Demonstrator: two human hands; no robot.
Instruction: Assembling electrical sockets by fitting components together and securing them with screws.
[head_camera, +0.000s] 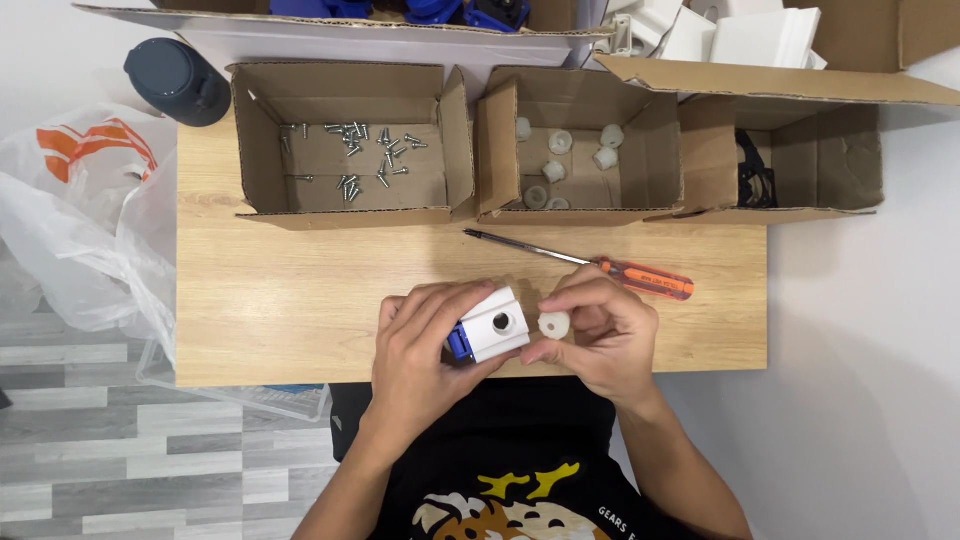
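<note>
Over the table (300, 300), left hand (420, 350) grips housing (495, 323); right fingers (590, 300) seemingly pinch bushing (554, 324).

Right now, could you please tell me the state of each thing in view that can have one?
Left hand: closed around the white block.
White block: held above the table, round hole facing up, blue part beneath.
Right hand: pinching the white bushing.
White bushing: held beside the block, not inserted.
Screwdriver: lying flat on the table, untouched.
Screw box: open.
Bushing box: open.

White block (495, 323) with round hole and blue base, small white ring (554, 324) just beside it.
</note>
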